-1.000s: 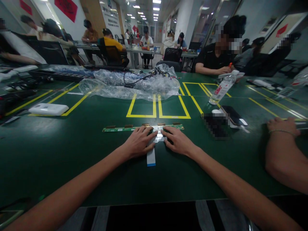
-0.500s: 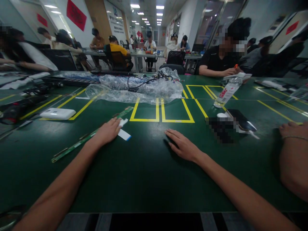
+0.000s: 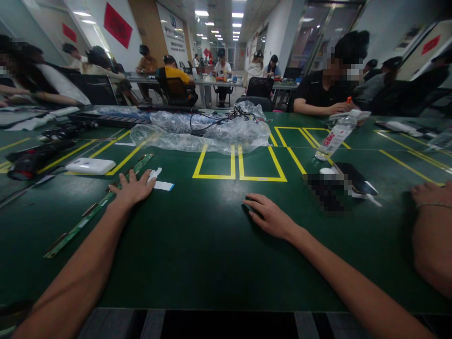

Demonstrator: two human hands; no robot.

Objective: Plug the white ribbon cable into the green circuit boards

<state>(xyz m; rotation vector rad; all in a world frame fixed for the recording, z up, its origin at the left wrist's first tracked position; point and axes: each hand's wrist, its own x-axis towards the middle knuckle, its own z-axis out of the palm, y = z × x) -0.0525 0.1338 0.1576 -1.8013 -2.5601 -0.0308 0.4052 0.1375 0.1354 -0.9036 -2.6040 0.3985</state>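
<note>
On the left of the green table (image 3: 197, 249) lies a long, narrow green circuit board (image 3: 79, 227), slanting away from me. My left hand (image 3: 133, 186) is over its middle with the fingers spread; whether the palm touches the board I cannot tell. A white flat ribbon cable (image 3: 163, 186) with a blue end sticks out to the right, beside the thumb. My right hand (image 3: 266, 212) rests on the table to the right of the middle, fingers loosely stretched, holding nothing.
Crumpled clear plastic wrap (image 3: 208, 134) with black cables lies across the back. Nearby are a white device (image 3: 90, 165), a black flashlight-like object (image 3: 31, 162), a bottle (image 3: 335, 136) and a phone (image 3: 355, 178). Another person's arm (image 3: 432, 226) rests at the right edge; a person (image 3: 325, 89) sits opposite.
The circuit board and its ribbon cable have moved left and turned steeper. My left hand has moved left with them, its fingers now spread. My right hand has stayed in place.
</note>
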